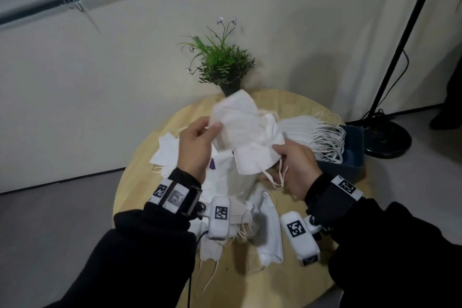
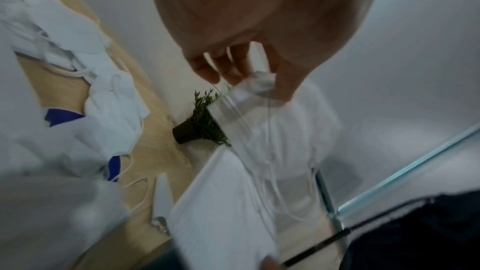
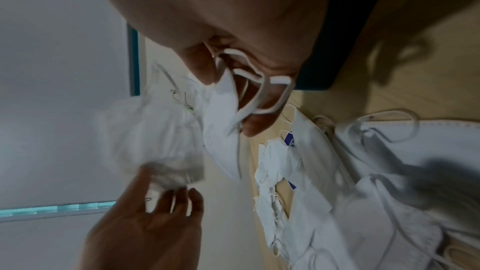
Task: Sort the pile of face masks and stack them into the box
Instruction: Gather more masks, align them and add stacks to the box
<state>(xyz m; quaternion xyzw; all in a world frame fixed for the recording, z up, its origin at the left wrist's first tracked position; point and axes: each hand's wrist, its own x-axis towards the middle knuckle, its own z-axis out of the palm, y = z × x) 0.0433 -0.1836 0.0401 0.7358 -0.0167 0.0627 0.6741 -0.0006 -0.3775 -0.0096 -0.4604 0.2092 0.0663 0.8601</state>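
**Operator:** State the grip and the location of the workpiece.

**Technician:** The left hand (image 1: 193, 147) pinches one corner of a white folded mask (image 1: 237, 120) between thumb and fingertips. The right hand (image 1: 297, 167) has its fingers curled round a second folded mask (image 1: 252, 160), with the ear loops (image 3: 262, 87) threaded over those fingers. Both masks are held above the middle of the round table (image 1: 287, 102). The loose pile (image 1: 232, 182) lies beneath and to the left. The blue box (image 1: 355, 155) stands at the right edge, with a fanned stack of masks (image 1: 307, 130) lying over its rim.

**Operator:** Handling characteristics?

**Technician:** Judged very light, soft and limp; the fabric will sag wherever it is unsupported. The loops probably snag on neighbouring masks.

**Operator:** Recommended hold?

**Technician:** Grip the folded edge or a corner, not a loop. Align edges before stacking.
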